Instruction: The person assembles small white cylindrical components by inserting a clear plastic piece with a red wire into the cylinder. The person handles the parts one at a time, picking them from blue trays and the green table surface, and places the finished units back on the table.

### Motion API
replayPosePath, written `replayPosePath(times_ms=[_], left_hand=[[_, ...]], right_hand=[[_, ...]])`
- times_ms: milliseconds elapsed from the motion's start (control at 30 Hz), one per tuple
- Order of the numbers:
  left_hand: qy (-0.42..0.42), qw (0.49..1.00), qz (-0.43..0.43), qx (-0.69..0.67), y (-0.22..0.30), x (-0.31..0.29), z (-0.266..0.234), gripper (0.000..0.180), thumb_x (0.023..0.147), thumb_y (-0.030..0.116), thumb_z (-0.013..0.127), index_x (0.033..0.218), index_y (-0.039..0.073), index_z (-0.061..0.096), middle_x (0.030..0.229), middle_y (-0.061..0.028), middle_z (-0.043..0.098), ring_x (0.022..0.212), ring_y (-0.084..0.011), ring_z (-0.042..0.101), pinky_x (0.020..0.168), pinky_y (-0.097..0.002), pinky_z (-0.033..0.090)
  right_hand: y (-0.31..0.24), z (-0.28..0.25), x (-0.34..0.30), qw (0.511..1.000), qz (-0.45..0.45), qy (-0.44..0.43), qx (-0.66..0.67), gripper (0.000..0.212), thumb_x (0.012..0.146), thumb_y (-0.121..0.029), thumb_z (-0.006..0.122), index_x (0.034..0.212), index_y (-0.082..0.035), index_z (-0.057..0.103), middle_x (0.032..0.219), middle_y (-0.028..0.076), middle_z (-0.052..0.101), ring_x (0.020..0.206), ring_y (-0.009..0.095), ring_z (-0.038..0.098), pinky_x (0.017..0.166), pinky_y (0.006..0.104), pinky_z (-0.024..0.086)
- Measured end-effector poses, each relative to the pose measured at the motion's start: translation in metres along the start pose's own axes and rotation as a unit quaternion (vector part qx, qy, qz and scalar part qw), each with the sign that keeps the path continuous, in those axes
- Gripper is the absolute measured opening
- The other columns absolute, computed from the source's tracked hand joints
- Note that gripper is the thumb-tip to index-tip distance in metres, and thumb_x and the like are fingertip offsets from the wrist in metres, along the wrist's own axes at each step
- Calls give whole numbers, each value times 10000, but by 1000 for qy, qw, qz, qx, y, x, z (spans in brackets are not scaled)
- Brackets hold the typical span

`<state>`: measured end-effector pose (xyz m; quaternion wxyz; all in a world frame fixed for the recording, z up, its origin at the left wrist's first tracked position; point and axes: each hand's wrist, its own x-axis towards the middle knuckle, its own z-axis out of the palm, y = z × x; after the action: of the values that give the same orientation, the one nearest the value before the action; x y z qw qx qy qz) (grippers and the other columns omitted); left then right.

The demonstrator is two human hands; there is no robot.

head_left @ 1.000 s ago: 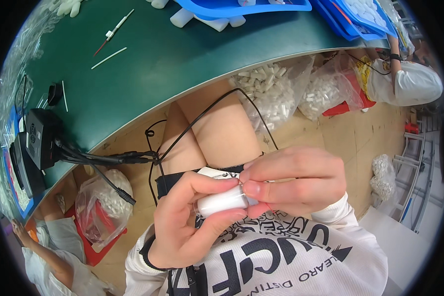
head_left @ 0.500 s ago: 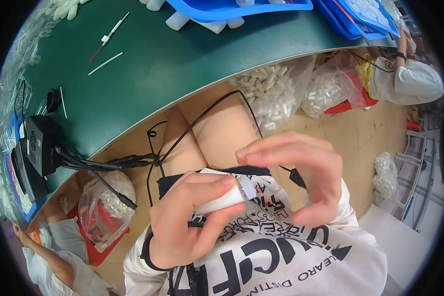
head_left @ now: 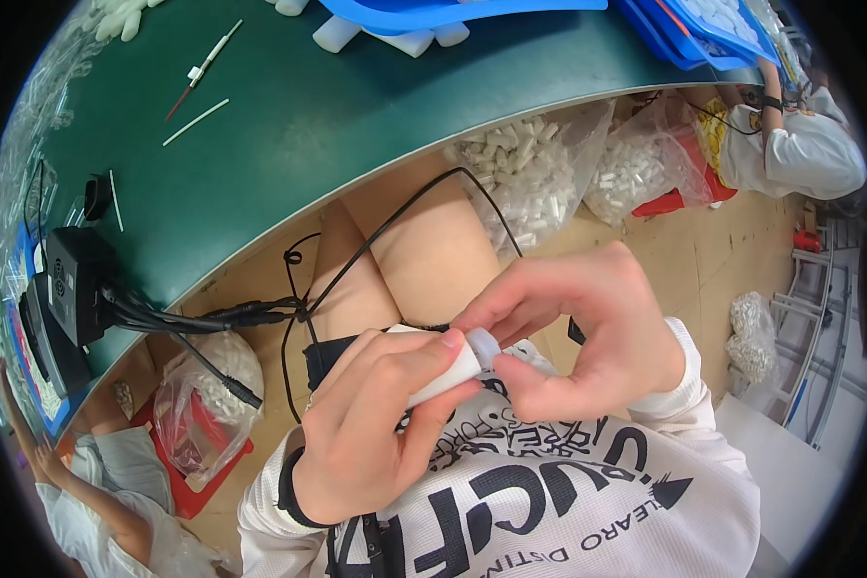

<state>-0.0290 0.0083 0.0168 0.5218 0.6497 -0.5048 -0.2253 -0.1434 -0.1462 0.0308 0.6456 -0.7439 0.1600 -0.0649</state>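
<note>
Above my lap, my left hand (head_left: 376, 424) is wrapped round a white cylinder (head_left: 448, 374), a smooth tube-like piece tilted toward my right. A translucent whitish cap (head_left: 483, 348) sits at the cylinder's right end. The fingers and thumb of my right hand (head_left: 578, 337) close round that cap from either side. Whether the cap is fully seated on the cylinder cannot be made out. The rest of the cylinder is hidden inside my left palm.
A green table (head_left: 250, 144) curves ahead, bearing a blue tray (head_left: 453, 12), white cylinders (head_left: 337, 35), a thin stick (head_left: 196, 122) and a black device (head_left: 79, 275) with cables. Bags of white pieces (head_left: 525, 178) stand beneath. Other people sit at left and right.
My right hand, spread apart from the cylinder before, has come in to the left and closed on the cap. My left hand keeps its hold.
</note>
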Motion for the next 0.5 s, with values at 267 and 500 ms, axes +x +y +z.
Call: replayPosePath(times_ms=[267, 500], left_hand=[[11, 998, 36, 46, -5, -3, 1, 350, 656, -63, 705, 975, -48, 563, 854, -169, 606, 652, -270, 569, 564, -301, 457], [11, 998, 47, 45, -5, -4, -1, 362, 635, -63, 712, 968, -48, 570, 840, -160, 607, 608, -260, 547, 535, -299, 440]], right_hand=[[3, 6, 2, 998, 50, 17, 44, 151, 679, -65, 664, 781, 30, 606, 673, 72, 642, 672, 144, 671, 628, 248, 557], [-3, -11, 7, 978, 149, -82, 123, 150, 720, -29, 673, 846, 47, 644, 754, 82, 660, 738, 122, 656, 633, 218, 536]])
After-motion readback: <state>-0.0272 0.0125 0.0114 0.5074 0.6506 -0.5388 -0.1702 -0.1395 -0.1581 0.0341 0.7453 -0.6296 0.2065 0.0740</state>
